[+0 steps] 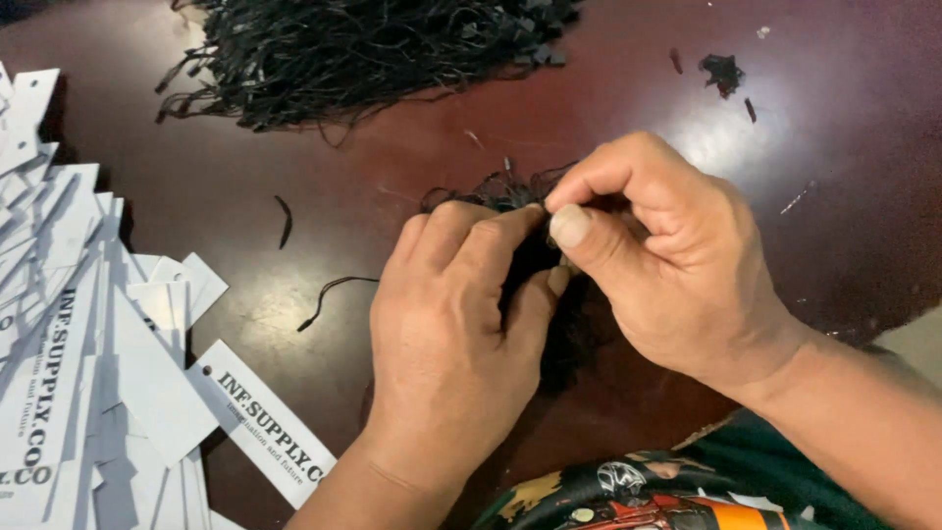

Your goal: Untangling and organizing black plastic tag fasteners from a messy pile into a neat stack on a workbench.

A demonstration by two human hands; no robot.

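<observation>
Dark red polished tabletop (pixel 294 206) holds white paper tags (pixel 88 373) at left; left hand (pixel 451 344) and right hand (pixel 657 265) pinch closed on a small tangled bundle of black strings (pixel 491 188), with a larger black string pile (pixel 363 49) beyond.

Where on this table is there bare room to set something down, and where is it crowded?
Bare dark tabletop lies right of the right hand, bar a few black scraps. A second patch sits between the large black string pile, the white paper tags and the left hand, holding two loose strings. The left edge and top centre are crowded.
</observation>
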